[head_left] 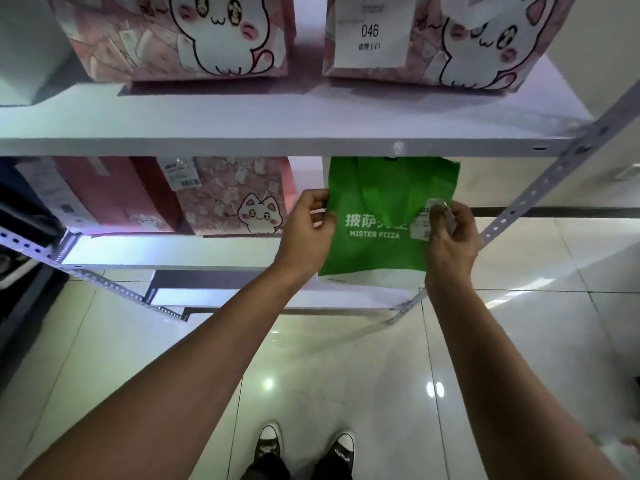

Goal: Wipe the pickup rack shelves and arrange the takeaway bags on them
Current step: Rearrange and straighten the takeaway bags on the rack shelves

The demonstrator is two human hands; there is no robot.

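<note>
On middle shelf [194, 251]: soft green fabric bag [377, 251], left hand [306, 233] pinching edge, right hand [450, 237] pinching its white paper receipt [420, 228].

Green bag [377, 251] matt cloth; cat bags [239, 199] printed paper; floor [311, 375] glossy tile.

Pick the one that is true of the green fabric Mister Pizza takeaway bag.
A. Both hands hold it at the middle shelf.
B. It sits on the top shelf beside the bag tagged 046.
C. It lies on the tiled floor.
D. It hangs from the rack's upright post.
A: the left hand grips the green fabric Mister Pizza takeaway bag by its left edge, and the right hand pinches its white paper receipt, at the middle white shelf.
</note>
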